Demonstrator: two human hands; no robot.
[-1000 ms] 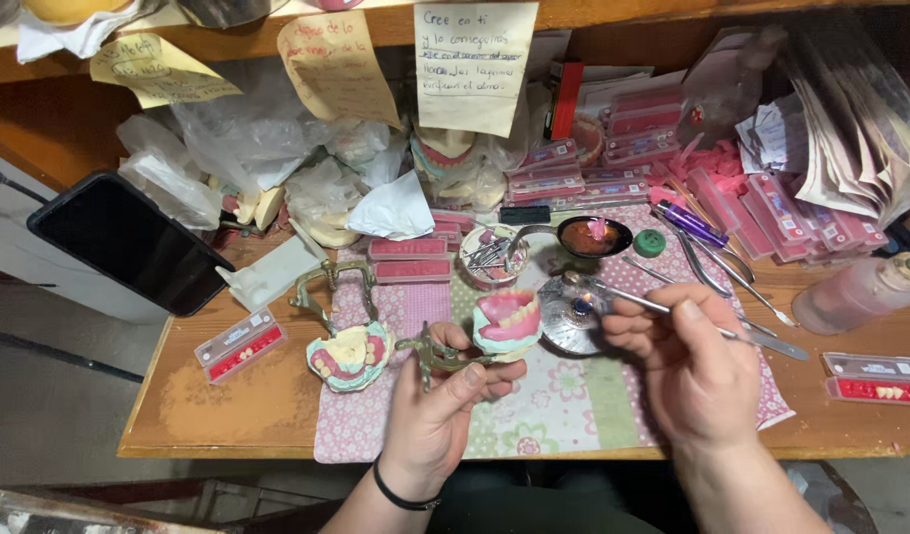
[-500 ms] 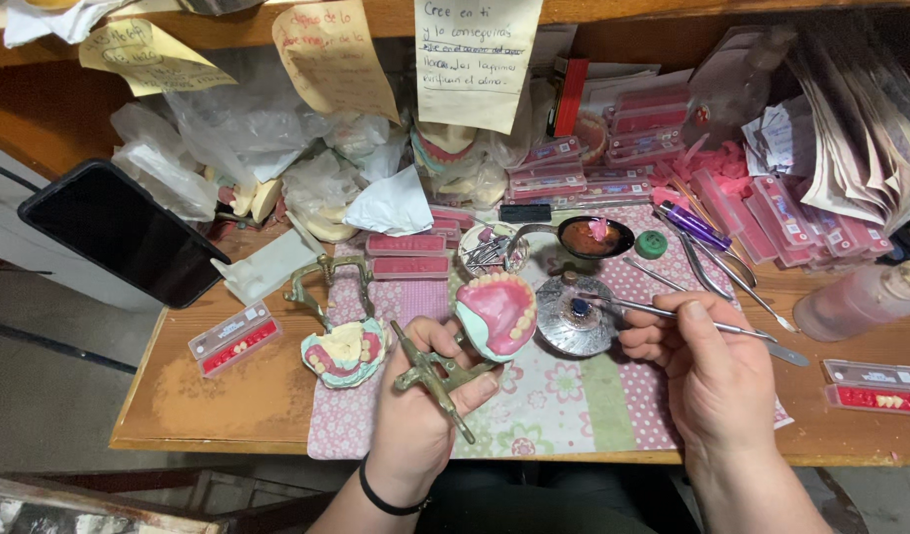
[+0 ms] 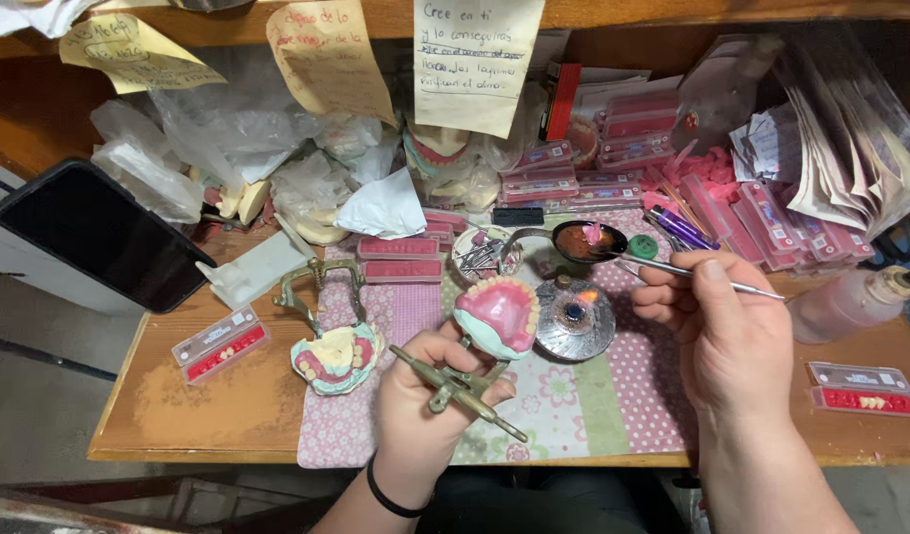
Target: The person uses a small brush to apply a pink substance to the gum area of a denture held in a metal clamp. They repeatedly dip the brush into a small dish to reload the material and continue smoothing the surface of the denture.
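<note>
My left hand [image 3: 420, 405] grips a brass articulator frame [image 3: 460, 388] that carries a pink wax denture with white teeth [image 3: 497, 314], tilted up toward me. My right hand [image 3: 727, 336] holds a thin metal wax instrument [image 3: 663, 267]; its tip reaches into a dark spoon of melted pink wax [image 3: 586, 240]. Between the hands a small round metal burner [image 3: 574, 318] shows a little flame. A second articulator with a plaster denture model [image 3: 334, 354] rests on the mat to the left of my left hand.
A patterned mat [image 3: 574, 396] covers the wooden bench [image 3: 198, 405]. A black tablet [image 3: 89, 232] leans at left. Boxes of pink tooth cards [image 3: 613, 158], plastic bags, paper notes, a squeeze bottle [image 3: 851, 297] and tooth strips [image 3: 859, 388] crowd the back and right.
My left hand has turned the articulator, so the denture's teeth face up more. My right hand has moved the instrument's tip from the burner up to the wax spoon.
</note>
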